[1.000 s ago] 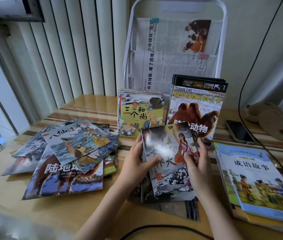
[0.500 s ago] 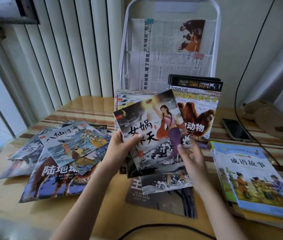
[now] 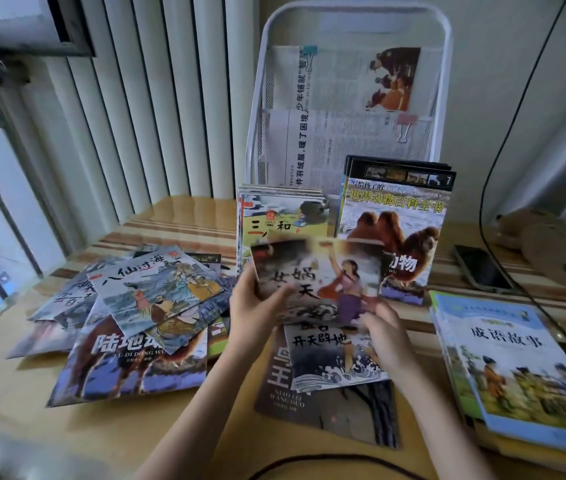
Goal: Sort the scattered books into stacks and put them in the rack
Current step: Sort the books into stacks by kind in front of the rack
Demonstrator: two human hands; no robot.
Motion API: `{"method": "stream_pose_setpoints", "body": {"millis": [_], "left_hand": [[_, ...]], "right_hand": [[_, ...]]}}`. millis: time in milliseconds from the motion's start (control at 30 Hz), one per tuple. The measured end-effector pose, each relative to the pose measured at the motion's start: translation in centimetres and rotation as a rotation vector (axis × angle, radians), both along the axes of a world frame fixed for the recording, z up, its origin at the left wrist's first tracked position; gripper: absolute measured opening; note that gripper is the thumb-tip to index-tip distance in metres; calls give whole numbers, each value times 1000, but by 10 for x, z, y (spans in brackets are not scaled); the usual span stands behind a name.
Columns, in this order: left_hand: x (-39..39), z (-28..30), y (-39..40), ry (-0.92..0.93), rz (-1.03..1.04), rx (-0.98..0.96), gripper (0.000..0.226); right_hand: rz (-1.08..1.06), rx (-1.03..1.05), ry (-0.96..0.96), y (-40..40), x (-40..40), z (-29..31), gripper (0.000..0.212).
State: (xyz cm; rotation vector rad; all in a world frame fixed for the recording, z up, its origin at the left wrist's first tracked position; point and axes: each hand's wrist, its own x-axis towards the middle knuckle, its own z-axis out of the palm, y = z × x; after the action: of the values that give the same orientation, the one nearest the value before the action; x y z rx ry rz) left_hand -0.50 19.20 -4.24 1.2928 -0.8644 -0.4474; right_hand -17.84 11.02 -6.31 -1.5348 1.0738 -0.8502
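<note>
**Picture book held in both hands in front of the rack**

Nearest the viewer, a dark-covered book (image 3: 326, 407) is seen lying flat on the wooden table (image 3: 67, 438), with a wave-patterned book (image 3: 330, 358) laid on top of it. Above these a motion-blurred picture book (image 3: 316, 275) is held clear of the table by both hands. Its long axis runs left to right, the cover is turned toward the viewer, and its top edge is directed toward the white wire rack (image 3: 354, 26). Its left edge is pinched by the left hand (image 3: 257, 310), thumb curled over the cover; its lower right corner is gripped by the right hand (image 3: 383, 327) (the fingers behind the book are hidden).

To the left of the held book, a scattered heap of books (image 3: 129, 320) is spread across the table. To its right, a flat stack of blue-covered books (image 3: 516, 368) is laid.

Just behind the held book, two upright groups are stood at the foot of the rack: cartoon-covered books (image 3: 281, 216) on the left and camel-covered books (image 3: 395, 216) on the right. Folded newspapers (image 3: 337, 133) are kept in the upper pockets of the rack. A phone (image 3: 482, 268) is laid flat to the right of the camel-covered books.
</note>
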Motion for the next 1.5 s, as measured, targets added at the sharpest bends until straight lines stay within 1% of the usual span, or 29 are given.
{"method": "stream_pose_setpoints", "body": {"millis": [33,67,133,200,233,267,333,367,400,467,533,600,667,733,800,867,900,933,1000,1033,1067,1100,1133,1200,1233,1267,1300,1367,1500], "left_hand": [[1,4,-1,3,53,-51,25],[3,8,0,-7,81,-91,24],[8,10,1,-11,114,-131,28],[15,6,2,25,136,-132,31],[18,3,2,42,146,-129,32],[19,0,3,50,159,-119,34],[20,-7,3,27,201,-80,38],[20,-10,3,-7,213,-62,40],[19,-12,3,-53,216,-46,39],[17,-14,5,-142,189,-24,34],[15,-16,4,-161,139,5,34],[14,-17,3,-107,98,26,38],[14,-14,3,-22,81,40,40],[16,-12,4,78,83,12,42],[19,-12,6,145,114,7,52],[24,-17,5,168,114,41,62],[22,-14,6,172,100,49,60],[19,-13,6,166,70,43,55],[12,-13,5,142,-24,40,52],[8,-12,6,132,-60,45,55],[6,-13,7,110,-83,54,60],[5,-16,6,75,-83,66,63],[3,-13,8,30,-97,88,64],[3,-14,9,-38,-127,107,57],[3,-15,8,-54,-142,104,52],[4,-16,7,-62,-142,107,51],[4,-17,7,-71,-137,96,52],[3,-17,7,-114,-109,63,55],[-3,-8,4,-228,0,-10,67]], "right_hand": [[-2,-64,44,-3,-1,-2,28],[-43,-133,143,-5,-3,-1,36],[-156,-225,503,-12,-8,-6,50],[-156,-241,808,-9,-13,-13,83],[-147,-258,869,-11,-14,-18,93],[-148,-252,877,-11,-13,-19,98],[-160,-179,844,-19,-12,-20,97],[-161,-127,814,-23,-12,-19,92],[-170,-79,764,-25,-12,-16,84],[-229,-96,690,-24,-12,-12,61],[-324,-232,750,-19,-16,-8,42],[-453,-400,770,-11,-21,0,32],[-573,-517,659,-5,-26,8,24],[-676,-579,525,-1,-31,14,19],[-748,-666,374,6,-34,24,15],[-737,-721,204,10,-34,32,11],[-682,-711,131,9,-33,34,11],[-598,-672,45,6,-32,33,11],[-379,-447,-208,0,-24,30,6],[-304,-301,-317,0,-20,28,7],[-276,-174,-377,-1,-16,22,20],[-261,-80,-408,2,-12,18,39],[-226,-29,-411,3,-8,12,56],[-84,-34,-297,8,2,5,97],[-23,-59,-218,12,8,4,108],[-12,-80,-152,13,13,4,106],[-28,-102,-111,14,17,6,97],[-63,-141,-79,13,20,8,86],[-83,-167,-144,10,21,25,87]]}}
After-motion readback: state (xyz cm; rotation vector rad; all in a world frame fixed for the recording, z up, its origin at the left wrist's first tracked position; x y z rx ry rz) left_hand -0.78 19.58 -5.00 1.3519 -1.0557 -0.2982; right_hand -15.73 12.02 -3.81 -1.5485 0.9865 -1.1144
